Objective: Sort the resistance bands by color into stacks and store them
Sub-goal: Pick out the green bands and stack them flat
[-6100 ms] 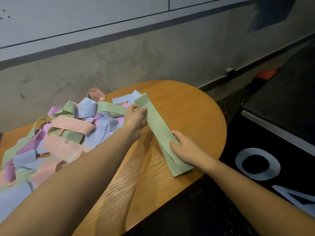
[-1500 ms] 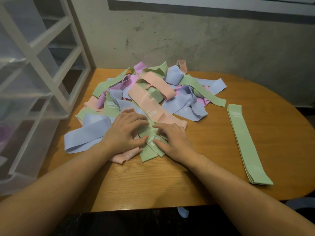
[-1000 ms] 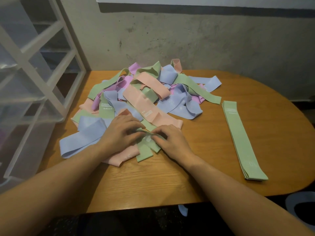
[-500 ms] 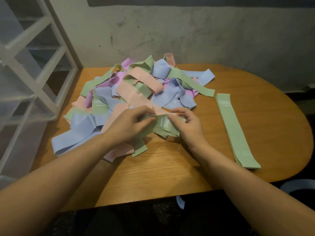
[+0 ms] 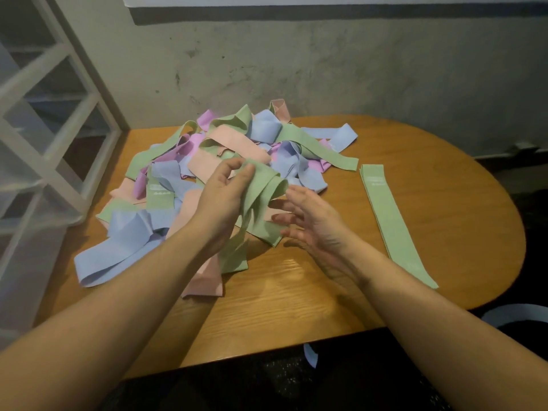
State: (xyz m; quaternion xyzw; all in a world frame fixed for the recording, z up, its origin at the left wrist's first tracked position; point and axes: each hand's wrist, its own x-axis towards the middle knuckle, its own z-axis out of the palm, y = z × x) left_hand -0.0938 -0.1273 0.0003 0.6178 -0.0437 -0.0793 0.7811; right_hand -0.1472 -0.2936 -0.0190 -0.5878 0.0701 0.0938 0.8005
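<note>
My left hand [image 5: 221, 200] pinches a green band [image 5: 261, 200] between thumb and fingers, lifted just in front of the mixed pile [image 5: 213, 161] — its ends hang to the table [image 5: 430, 179]. My right hand [image 5: 314, 223] is spread beside it, fingertips touching the band. The green stack [image 5: 391, 221] lies right of the pile.

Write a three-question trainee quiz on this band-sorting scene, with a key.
1. True or false: the left hand pinches a green band.
2. Which colour is the neat stack on the table? A pink, B green, C blue.
3. Fill in: the right hand's fingers are ____, gripping nothing.

Key: 1 true; 2 B; 3 spread open.
</note>
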